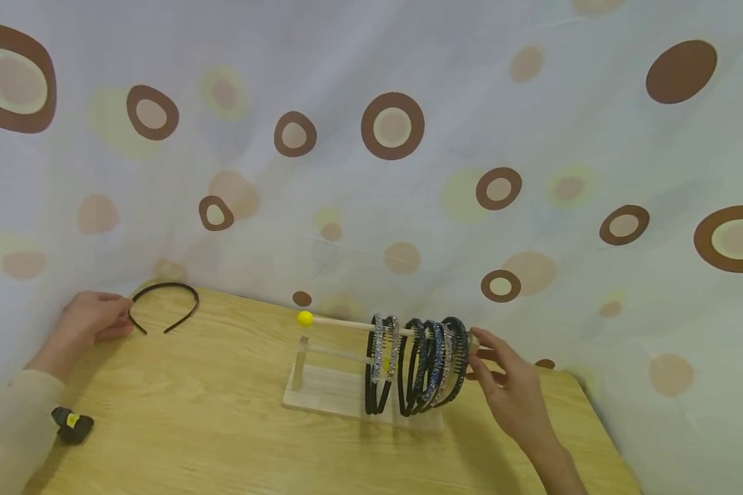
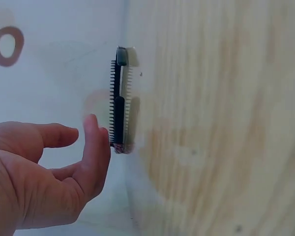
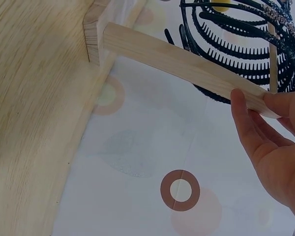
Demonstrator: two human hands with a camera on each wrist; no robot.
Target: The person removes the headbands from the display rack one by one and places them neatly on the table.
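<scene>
Lone headband (image 1: 173, 284): one, black and toothed, at the back left of the wooden surface (image 1: 223, 419), well apart from the stand.
Left hand (image 1: 95, 316): one, right beside that headband; its grip is spread, thumb apart from fingers, contact unclear.
Right hand (image 1: 514, 392): one, its grip pinching the wooden upright (image 3: 172, 58) near the end.
Stand (image 1: 328, 392): one, at mid-surface.
Hung headbands (image 1: 378, 344): two silver-fronted at the bunch's left; dark, blue and silvery ones at right overlap too closely to count.
Yellow ball (image 1: 305, 318): one, on the upper rod's (image 1: 340, 323) left tip.
</scene>
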